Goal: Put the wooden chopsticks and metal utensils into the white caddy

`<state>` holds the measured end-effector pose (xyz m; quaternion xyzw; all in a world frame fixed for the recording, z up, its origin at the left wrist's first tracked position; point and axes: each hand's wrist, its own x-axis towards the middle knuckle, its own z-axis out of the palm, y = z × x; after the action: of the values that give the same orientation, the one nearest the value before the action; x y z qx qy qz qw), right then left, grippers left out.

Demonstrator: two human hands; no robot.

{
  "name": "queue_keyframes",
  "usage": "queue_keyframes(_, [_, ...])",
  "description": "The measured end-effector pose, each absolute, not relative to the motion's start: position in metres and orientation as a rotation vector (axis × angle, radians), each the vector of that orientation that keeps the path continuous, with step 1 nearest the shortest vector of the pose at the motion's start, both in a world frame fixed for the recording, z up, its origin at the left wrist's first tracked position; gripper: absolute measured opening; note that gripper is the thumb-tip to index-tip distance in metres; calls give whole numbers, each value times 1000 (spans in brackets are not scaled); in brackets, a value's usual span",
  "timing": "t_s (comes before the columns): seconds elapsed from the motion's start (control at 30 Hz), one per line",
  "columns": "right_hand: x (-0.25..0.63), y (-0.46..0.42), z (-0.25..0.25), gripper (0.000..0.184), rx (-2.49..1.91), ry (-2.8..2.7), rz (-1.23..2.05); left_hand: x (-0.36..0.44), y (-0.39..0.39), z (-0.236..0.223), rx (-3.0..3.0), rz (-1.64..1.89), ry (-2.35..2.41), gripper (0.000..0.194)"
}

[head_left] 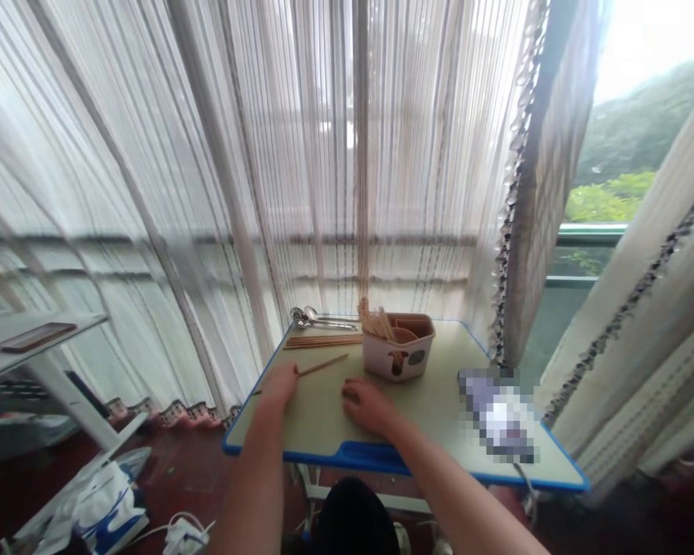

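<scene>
My left hand point(279, 385) rests on the small table point(439, 408) with its fingers closed around the near end of a wooden chopstick point(324, 364). My right hand point(368, 405) lies on the tabletop in a loose fist, and I see nothing in it. Just beyond my right hand stands a white holder box point(399, 358) with several wooden chopsticks point(373, 320) upright in it. More chopsticks point(322, 341) lie flat at the far left of the table. Two metal spoons point(318, 317) lie behind them.
A pixelated dark and white object point(499, 416) lies on the right of the table. Striped sheer curtains point(324, 154) hang right behind it. A white shelf point(28, 339) stands at left. Bags and cables point(109, 512) lie on the floor.
</scene>
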<state>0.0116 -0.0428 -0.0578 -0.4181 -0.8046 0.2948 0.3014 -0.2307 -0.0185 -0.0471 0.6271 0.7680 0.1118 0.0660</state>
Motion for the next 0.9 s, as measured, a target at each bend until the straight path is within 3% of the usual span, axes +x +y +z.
queue_keyframes(0.13, [12, -29, -36, 11, -1154, -1847, 1249, -234, -58, -52, 1927, 484, 2181, 16])
queue_keyframes(0.33, [-11, -41, -15, 22, -1100, -1509, 1359, -215, -100, -54, 1864, 824, 2081, 15])
queue_keyframes(0.57, [-1, -81, 1, 21, -957, -1278, 1235, -177, -122, -43, 1866, 1272, 1747, 14])
queue_keyframes(0.7, [26, -103, 24, 22, -695, -1492, 1068, -148, -126, -34, 1909, 1341, 1663, 15])
queue_keyframes(0.9, [70, -125, 64, 29, -730, -1731, 804, -99, -120, -21, 2046, 1423, 1715, 12])
